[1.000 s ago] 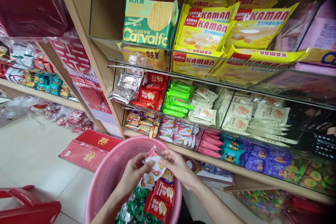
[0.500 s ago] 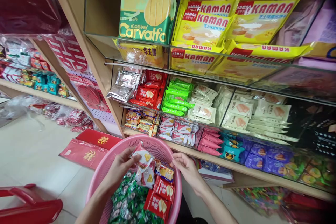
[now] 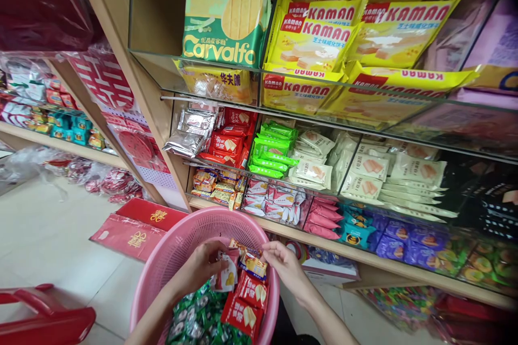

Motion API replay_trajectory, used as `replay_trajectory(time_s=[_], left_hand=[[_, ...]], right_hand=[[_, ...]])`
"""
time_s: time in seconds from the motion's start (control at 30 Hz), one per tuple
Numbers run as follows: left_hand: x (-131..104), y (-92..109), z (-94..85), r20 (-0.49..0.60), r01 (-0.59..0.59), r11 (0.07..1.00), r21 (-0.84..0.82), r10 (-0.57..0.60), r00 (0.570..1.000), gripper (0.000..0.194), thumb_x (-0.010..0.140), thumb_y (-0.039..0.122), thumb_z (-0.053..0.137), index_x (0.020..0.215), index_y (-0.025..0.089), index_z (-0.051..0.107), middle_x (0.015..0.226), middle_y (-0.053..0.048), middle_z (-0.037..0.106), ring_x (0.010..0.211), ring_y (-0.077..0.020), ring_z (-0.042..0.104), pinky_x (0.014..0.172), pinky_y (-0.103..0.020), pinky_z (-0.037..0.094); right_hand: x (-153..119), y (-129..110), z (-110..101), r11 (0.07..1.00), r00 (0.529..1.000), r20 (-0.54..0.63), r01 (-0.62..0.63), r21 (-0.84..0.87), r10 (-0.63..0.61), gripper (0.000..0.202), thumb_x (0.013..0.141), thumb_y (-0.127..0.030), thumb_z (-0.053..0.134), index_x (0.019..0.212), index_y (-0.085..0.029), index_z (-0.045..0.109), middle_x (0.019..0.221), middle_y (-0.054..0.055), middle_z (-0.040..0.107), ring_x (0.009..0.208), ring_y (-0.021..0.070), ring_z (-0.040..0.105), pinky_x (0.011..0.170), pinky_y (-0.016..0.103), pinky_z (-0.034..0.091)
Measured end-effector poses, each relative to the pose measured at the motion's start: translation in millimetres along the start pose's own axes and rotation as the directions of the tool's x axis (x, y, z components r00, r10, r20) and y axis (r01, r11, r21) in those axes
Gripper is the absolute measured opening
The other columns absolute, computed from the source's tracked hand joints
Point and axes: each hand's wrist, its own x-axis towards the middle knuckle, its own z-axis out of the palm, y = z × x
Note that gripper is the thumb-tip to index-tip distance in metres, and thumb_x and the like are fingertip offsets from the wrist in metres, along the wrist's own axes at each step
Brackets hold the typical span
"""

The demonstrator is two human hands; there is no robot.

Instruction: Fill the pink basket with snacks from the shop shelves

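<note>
Inside the pink plastic basket (image 3: pixel 150 275), my left hand (image 3: pixel 206 265) pinches a white-and-pink snack packet (image 3: pixel 227 275). My right hand (image 3: pixel 285 265) is at the basket's right rim, thumb and forefinger close together beside an orange-and-blue snack packet (image 3: pixel 254 265). Whether those fingertips grip the packet, the rim or something small cannot be made out. Below lie two red wafer packets (image 3: pixel 243 314), overlapping on the basket's right side. Many green wrapped sweets (image 3: pixel 198 315) fill the basket's lower part, partly hidden by my left forearm.
A shelf unit with clear-fronted bins holds yellow wafer packs (image 3: pixel 311 43), green packets (image 3: pixel 272 148), white packets (image 3: pixel 315 167) and purple packets (image 3: pixel 392 248). Red boxes (image 3: pixel 140 229) lie on the floor behind the basket. A red plastic object (image 3: pixel 48 315) stands at lower left.
My left hand has lowered the white-and-pink packet into the basket and moved slightly right. The orange-and-blue packet's upper end shows more now. My right hand stays near the rim.
</note>
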Motion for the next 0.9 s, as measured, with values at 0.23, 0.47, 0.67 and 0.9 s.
replay_trajectory(time_s=[0.23, 0.47, 0.67, 0.9], left_hand=[[5.8, 0.2, 6.1, -0.016, 0.004, 0.978, 0.211, 0.000, 1.000, 0.024, 0.073, 0.028, 0.057, 0.094, 0.018, 0.065, 0.080, -0.002, 0.065, 0.067, -0.0153, 0.058, 0.060, -0.023, 0.043], [4.4, -2.6, 5.3, -0.053, -0.045, 0.954, 0.296, 0.064, 0.997, 0.022, 0.075, 0.025, 0.055, 0.094, 0.019, 0.065, 0.085, -0.003, 0.060, 0.069, -0.0150, 0.058, 0.064, -0.025, 0.045], [4.4, -1.9, 9.3, -0.059, -0.050, 0.961, 0.271, 0.069, 0.996, 0.019, 0.075, 0.024, 0.055, 0.091, 0.019, 0.063, 0.087, -0.003, 0.057, 0.071, -0.0148, 0.058, 0.065, -0.026, 0.046], [6.8, -15.0, 10.0, -0.066, -0.085, 0.965, 0.249, 0.104, 0.992, 0.016, 0.077, 0.026, 0.056, 0.091, 0.019, 0.059, 0.089, -0.003, 0.055, 0.070, -0.0136, 0.059, 0.067, -0.027, 0.048]], right_hand=[[-4.0, -4.0, 0.3, 1.000, 1.000, -0.019, -0.015, 0.009, 0.015, 0.040, 0.074, -0.054, 0.061, 0.093, -0.019, 0.061, 0.079, 0.004, 0.068, 0.080, 0.0193, 0.060, 0.079, 0.033, 0.043], [-4.8, 1.5, 1.1, 1.000, 0.999, -0.033, -0.011, 0.023, 0.012, 0.041, 0.071, -0.056, 0.063, 0.089, -0.019, 0.063, 0.075, 0.004, 0.068, 0.076, 0.0198, 0.061, 0.076, 0.034, 0.043], [-5.5, 2.8, 1.9, 1.000, 0.999, -0.050, -0.008, 0.013, 0.008, 0.040, 0.072, -0.056, 0.062, 0.090, -0.019, 0.063, 0.076, 0.004, 0.068, 0.076, 0.0203, 0.061, 0.075, 0.035, 0.044], [-8.0, 0.6, 1.6, 1.000, 0.998, -0.064, -0.021, 0.019, 0.022, 0.041, 0.071, -0.057, 0.062, 0.089, -0.020, 0.064, 0.075, 0.003, 0.068, 0.077, 0.0205, 0.061, 0.076, 0.034, 0.043]])
